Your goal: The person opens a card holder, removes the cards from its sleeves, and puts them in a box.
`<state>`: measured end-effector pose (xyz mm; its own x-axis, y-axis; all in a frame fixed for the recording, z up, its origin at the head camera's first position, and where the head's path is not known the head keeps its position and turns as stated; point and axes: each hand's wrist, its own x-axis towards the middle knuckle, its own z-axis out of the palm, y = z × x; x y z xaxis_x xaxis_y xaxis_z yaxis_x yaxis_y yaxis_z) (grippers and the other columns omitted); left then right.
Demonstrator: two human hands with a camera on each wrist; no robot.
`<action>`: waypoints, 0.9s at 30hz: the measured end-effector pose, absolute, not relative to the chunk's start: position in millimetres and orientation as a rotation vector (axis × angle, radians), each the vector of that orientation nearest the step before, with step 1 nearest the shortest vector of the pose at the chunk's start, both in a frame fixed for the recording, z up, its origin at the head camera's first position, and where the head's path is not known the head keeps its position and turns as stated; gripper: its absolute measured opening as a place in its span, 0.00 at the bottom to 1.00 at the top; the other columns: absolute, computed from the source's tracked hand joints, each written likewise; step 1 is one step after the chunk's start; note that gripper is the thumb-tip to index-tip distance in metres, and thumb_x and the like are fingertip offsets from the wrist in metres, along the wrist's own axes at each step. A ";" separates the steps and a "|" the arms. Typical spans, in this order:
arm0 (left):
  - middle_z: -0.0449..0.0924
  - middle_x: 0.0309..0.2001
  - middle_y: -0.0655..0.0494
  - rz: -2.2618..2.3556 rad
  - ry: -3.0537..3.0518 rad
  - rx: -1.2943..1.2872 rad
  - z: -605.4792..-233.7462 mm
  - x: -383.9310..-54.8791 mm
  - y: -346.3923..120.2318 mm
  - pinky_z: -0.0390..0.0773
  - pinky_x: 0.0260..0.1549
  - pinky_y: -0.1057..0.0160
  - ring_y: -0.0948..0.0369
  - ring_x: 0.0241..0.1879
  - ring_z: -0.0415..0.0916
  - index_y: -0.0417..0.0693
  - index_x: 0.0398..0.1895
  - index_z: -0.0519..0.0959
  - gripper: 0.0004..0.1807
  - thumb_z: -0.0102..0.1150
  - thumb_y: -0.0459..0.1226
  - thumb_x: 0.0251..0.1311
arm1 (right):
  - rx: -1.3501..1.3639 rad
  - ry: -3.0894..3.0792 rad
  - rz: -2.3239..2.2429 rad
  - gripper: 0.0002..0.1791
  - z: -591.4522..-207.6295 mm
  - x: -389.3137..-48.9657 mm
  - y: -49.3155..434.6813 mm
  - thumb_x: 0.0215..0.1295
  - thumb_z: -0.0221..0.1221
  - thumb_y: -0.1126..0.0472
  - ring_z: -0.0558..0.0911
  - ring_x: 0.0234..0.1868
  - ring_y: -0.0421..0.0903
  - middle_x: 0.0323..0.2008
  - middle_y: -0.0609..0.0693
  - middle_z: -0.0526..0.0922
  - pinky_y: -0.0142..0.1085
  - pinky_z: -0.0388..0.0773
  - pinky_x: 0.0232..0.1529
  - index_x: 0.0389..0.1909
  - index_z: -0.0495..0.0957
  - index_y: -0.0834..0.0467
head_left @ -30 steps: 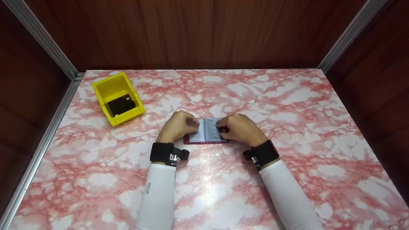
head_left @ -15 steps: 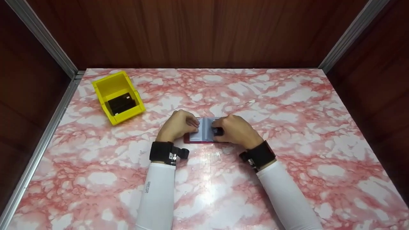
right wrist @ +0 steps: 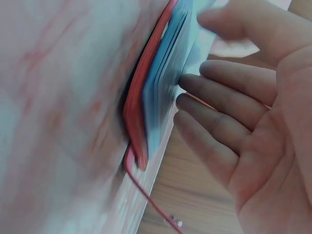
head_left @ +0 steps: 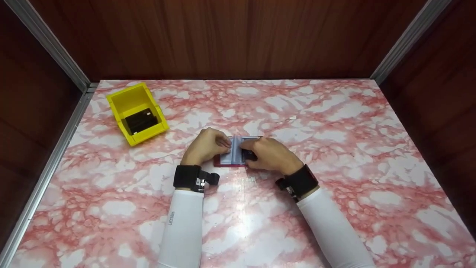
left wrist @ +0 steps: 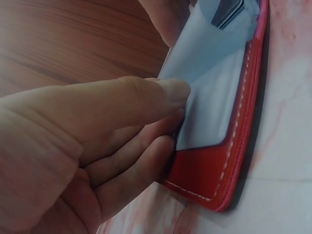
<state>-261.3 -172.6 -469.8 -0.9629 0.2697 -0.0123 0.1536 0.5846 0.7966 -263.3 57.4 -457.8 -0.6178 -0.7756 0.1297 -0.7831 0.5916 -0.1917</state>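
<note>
A small red card holder [head_left: 218, 163] with white stitching and clear plastic sleeves [left wrist: 209, 112] lies spread on the table. At its left half, my left hand [head_left: 206, 146] pinches the sleeves, thumb on top and fingers curled at their edge. My right hand [head_left: 274, 154] reaches over the right half, thumb and index finger at the sleeves near the fold. In the right wrist view its other fingers are loosely extended beside the stacked pages [right wrist: 161, 92]. A black card [head_left: 248, 154] shows between that thumb and index finger, partly hidden by the hand.
A yellow bin [head_left: 148, 137] holding black cards or flat black items [head_left: 140, 121] stands at the back left. A red cord [right wrist: 151, 200] trails from the holder. Dark wood-look walls [head_left: 238, 41] enclose the pink marbled table [head_left: 334, 111] at back and sides.
My right hand has moved left across the holder toward the fold, and the sleeves there have bunched leftward. More of the black card shows under it. My left hand stays in place.
</note>
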 end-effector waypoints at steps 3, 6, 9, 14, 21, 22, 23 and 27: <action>0.84 0.29 0.59 1.329 2.683 0.361 -468.8 -261.2 -174.8 0.81 0.36 0.66 0.64 0.32 0.81 0.49 0.32 0.83 0.08 0.69 0.34 0.46 | 1.375 -2.783 0.361 0.20 -454.7 -261.5 52.4 0.53 0.63 0.55 0.77 0.34 0.36 0.41 0.42 0.83 0.33 0.76 0.34 0.49 0.77 0.46; 0.84 0.29 0.59 1.344 2.689 0.363 -467.9 -261.5 -177.1 0.80 0.36 0.66 0.64 0.32 0.81 0.49 0.32 0.83 0.07 0.67 0.33 0.46 | 1.363 -2.773 0.360 0.18 -451.9 -260.7 47.6 0.53 0.64 0.54 0.78 0.33 0.37 0.39 0.43 0.83 0.33 0.77 0.33 0.47 0.78 0.47; 0.84 0.29 0.59 1.377 2.693 0.333 -469.8 -262.4 -178.9 0.80 0.36 0.66 0.64 0.32 0.80 0.48 0.32 0.83 0.07 0.67 0.33 0.47 | 1.320 -2.733 0.342 0.16 -451.7 -260.4 44.9 0.52 0.66 0.52 0.77 0.30 0.36 0.36 0.43 0.84 0.33 0.76 0.29 0.43 0.79 0.48; 0.84 0.30 0.58 1.420 2.654 0.243 -473.1 -261.8 -181.7 0.80 0.38 0.66 0.63 0.33 0.81 0.50 0.31 0.83 0.07 0.68 0.36 0.47 | 1.233 -2.635 0.352 0.14 -452.8 -260.1 43.0 0.53 0.65 0.49 0.77 0.28 0.36 0.35 0.42 0.85 0.34 0.76 0.26 0.39 0.80 0.49; 0.84 0.31 0.58 1.385 2.663 0.222 -467.4 -260.2 -188.5 0.79 0.39 0.64 0.63 0.34 0.81 0.50 0.32 0.84 0.06 0.68 0.37 0.49 | 1.137 -2.552 0.475 0.21 -450.9 -261.6 40.0 0.50 0.67 0.49 0.82 0.35 0.41 0.39 0.45 0.84 0.36 0.81 0.31 0.44 0.79 0.53; 0.84 0.31 0.58 1.381 2.666 0.215 -466.8 -259.9 -189.6 0.79 0.39 0.64 0.63 0.34 0.80 0.50 0.32 0.84 0.06 0.68 0.37 0.49 | 1.122 -2.555 0.479 0.21 -450.9 -261.6 39.6 0.50 0.67 0.48 0.82 0.33 0.41 0.38 0.46 0.84 0.36 0.81 0.30 0.44 0.79 0.53; 0.84 0.31 0.58 1.380 2.669 0.209 -466.2 -259.6 -190.7 0.79 0.39 0.64 0.63 0.34 0.80 0.50 0.32 0.84 0.06 0.67 0.38 0.49 | 1.105 -2.557 0.476 0.22 -451.0 -261.4 39.2 0.50 0.67 0.47 0.82 0.31 0.41 0.36 0.46 0.83 0.36 0.81 0.28 0.44 0.78 0.53; 0.84 0.31 0.59 1.389 2.670 0.176 -465.5 -259.0 -194.9 0.79 0.38 0.64 0.63 0.33 0.80 0.51 0.32 0.84 0.06 0.67 0.39 0.50 | 1.048 -2.554 0.457 0.26 -451.7 -260.7 37.1 0.50 0.65 0.42 0.80 0.27 0.41 0.34 0.48 0.83 0.36 0.80 0.25 0.44 0.76 0.54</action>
<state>-259.0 -194.9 -465.5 -0.9851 0.1615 -0.0587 0.0446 0.5704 0.8201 -260.7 37.1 -451.7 -0.6693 -0.6090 0.4257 -0.7188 0.6756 -0.1636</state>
